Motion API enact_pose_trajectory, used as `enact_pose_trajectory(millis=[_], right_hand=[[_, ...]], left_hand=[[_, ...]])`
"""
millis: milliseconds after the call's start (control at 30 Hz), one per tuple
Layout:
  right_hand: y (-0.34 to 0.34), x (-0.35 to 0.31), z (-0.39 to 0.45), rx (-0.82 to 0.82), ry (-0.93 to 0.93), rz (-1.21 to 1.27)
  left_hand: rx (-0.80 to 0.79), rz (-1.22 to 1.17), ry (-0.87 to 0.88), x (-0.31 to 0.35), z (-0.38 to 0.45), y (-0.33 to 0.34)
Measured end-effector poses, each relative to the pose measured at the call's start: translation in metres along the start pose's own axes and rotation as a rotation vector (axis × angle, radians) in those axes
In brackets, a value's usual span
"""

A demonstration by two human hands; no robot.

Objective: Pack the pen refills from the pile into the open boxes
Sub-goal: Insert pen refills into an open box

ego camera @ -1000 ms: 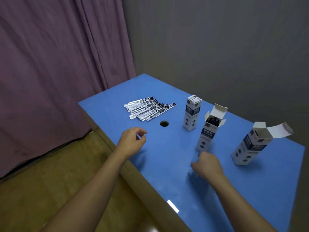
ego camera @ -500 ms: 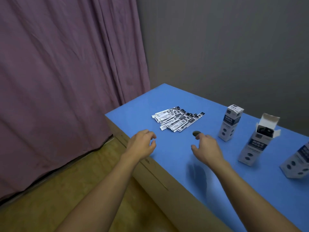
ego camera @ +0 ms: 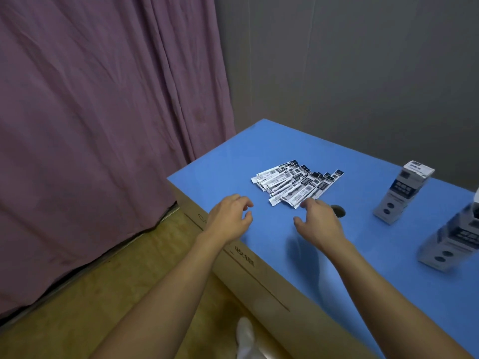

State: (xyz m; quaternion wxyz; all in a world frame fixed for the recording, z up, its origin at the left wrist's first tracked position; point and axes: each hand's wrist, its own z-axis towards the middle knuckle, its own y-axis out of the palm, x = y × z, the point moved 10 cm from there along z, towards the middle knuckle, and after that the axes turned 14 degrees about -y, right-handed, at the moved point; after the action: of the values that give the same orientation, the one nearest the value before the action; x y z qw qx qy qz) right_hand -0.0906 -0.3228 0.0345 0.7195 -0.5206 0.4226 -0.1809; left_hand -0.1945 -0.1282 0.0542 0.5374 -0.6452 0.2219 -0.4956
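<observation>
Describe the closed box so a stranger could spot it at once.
Start at the blue table, right of the pile of pen refills. The closed box stands upright beyond the round hole. Unlike the nearer box at the frame's edge, it is fully visible.

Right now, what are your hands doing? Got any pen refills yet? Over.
Left hand open, empty, above table edge. Right hand open, fingertips at near end of the refill pile, nothing gripped. Boxes stand off right. Nothing in the way.

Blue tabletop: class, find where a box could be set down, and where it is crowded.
Bare patches: the far corner of the blue tabletop behind the pile of pen refills, and the stretch between pile and closed box. Crowded: the pile's near edge, by both hands and the round hole.
</observation>
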Motion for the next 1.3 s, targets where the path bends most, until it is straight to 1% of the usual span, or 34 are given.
enact_pose_trajectory(millis=[100,233,367,567,767,967,1167,1300], right_hand=[[0.012,-0.001,0.032,0.017,0.011,0.012],[0.023,0.002,0.072,0.038,0.056,0.025],[0.027,0.016,0.112,0.053,0.104,0.063],[0.020,0.046,0.154,0.070,0.193,0.035],[0.018,0.070,0.170,0.074,0.253,0.003],[0.010,0.089,0.165,0.101,0.319,-0.023],[0.002,0.099,0.160,0.147,0.383,-0.024],[-0.001,0.095,0.163,0.159,0.382,-0.021]], left_hand=[[-0.009,0.008,0.015,-0.005,0.034,0.001],[-0.060,0.022,0.039,-0.007,0.085,0.008],[-0.107,0.020,0.038,-0.006,0.138,0.018],[-0.174,0.010,0.052,0.000,0.197,0.045],[-0.245,0.004,0.045,0.007,0.229,0.074],[-0.290,0.003,-0.010,0.018,0.260,0.103],[-0.310,0.052,0.010,0.032,0.280,0.124],[-0.350,0.060,0.036,0.045,0.285,0.131]])
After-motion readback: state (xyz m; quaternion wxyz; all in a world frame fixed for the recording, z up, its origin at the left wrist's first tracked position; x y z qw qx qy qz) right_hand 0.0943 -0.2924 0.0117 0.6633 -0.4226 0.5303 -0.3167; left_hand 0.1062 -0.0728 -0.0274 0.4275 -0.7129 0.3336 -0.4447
